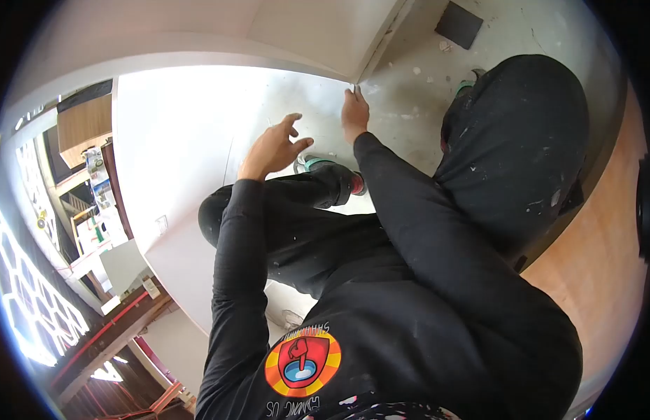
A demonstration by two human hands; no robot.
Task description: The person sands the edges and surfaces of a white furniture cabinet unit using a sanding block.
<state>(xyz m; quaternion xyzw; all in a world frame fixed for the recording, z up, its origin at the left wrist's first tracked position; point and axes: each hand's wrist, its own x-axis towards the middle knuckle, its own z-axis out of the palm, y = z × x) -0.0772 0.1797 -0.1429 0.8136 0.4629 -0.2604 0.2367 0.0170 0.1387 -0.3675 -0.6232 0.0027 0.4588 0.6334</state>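
My right hand reaches to the lower corner of a white panel. Its fingers are closed together, with the tips at the corner; what they hold, if anything, is too small to make out. To the left, my left hand hangs in the air with thumb and fingers apart, holding nothing. It is over my bent leg and near my shoe. A pale, stained floor lies below both hands.
A dark square piece lies on the floor at the upper right. Beside my right leg stands a light wooden surface. Shelving with various items and hexagonal lights are at the left.
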